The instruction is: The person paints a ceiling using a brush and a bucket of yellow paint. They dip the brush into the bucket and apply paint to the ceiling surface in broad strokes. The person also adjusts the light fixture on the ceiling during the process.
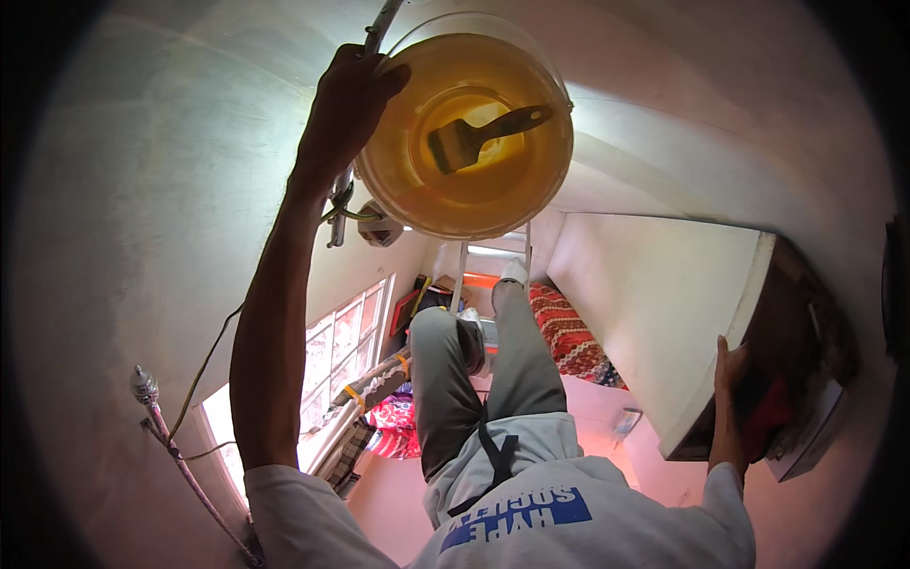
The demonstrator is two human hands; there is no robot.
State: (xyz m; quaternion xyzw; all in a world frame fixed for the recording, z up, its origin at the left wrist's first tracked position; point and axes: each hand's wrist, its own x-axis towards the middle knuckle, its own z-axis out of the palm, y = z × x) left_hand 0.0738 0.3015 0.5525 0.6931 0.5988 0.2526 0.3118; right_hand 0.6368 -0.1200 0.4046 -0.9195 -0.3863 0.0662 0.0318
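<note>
A yellowish, see-through plastic bucket (pixel 398 204) is held up high by my left hand (pixel 353 104). The thumb laps over the bucket's rim, while the fingers are partly hidden beside a metal pipe (pixel 381 27). Inside the bucket lies a wide paintbrush (pixel 488 137) with a dark handle, tilted up to the right. Its wire handle loops above the far rim. Lower on the right, my right hand (pixel 728 379) is closed on the edge of a pale cabinet (pixel 654 313) with a dark open side; some fingers are hidden there.
A ladder (pixel 460 275) stands beneath my legs, one foot on it. Left of me are a barred window (pixel 346 332), a wall fitting (pixel 379 228) with loose wires, and a second pipe (pixel 194 469). Red patterned cloth (pixel 569 332) lies below, beside the cabinet.
</note>
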